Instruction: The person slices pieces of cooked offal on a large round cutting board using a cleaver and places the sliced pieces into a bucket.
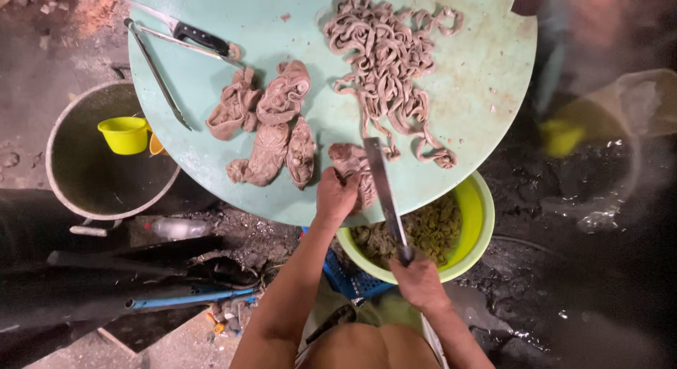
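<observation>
A round, pale green counter fills the upper half of the view, its surface scuffed and flecked with small scraps. At its 6 o'clock edge the left hand has its grip clenched on a brownish piece of offal, pinning it flat. The right hand, lower and off the counter's edge, has its grip closed around the handle of a long cleaver, whose blade lies across the offal, pointing toward 12 o'clock.

At the counter's centre lie four folded pieces of tripe; toward 1 o'clock spreads a tangled heap of intestines. At 10 o'clock rest a black-handled knife and slim metal tongs.

Under the counter's edge at 5 o'clock sits a yellow-green basin of chopped pieces. At 9 o'clock, on the floor, a large metal pot of dark liquid holds a yellow scoop. The floor is dark, wet and grimy, with a blue crate near the person's knees.
</observation>
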